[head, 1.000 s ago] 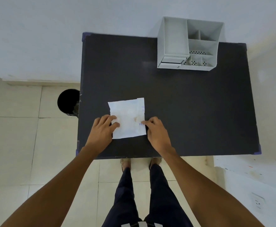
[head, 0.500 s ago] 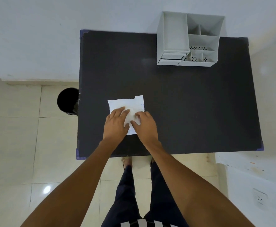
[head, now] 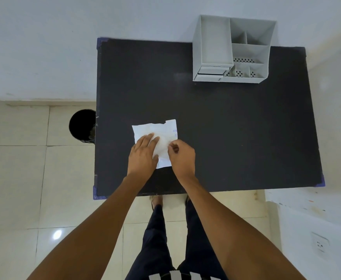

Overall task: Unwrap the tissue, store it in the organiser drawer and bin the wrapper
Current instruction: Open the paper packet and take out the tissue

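Observation:
A white flat tissue packet with small blue print on its right edge lies on the black table, near the front left. My left hand lies flat on its left half, fingers spread. My right hand rests on its right side, thumb and fingertips pinched at the wrapper's edge. The tissue inside is hidden. A grey organiser stands at the table's far edge, its small drawer at the front left slightly pulled out. A black round bin stands on the floor left of the table.
A white wall runs behind the table and another surface with a socket stands at the right. Cream floor tiles lie to the left. My legs stand at the table's front edge.
Both hands moved from the packet's lower corners inward onto its middle. My right fingers have curled into a pinch at the wrapper. The packet has barely shifted.

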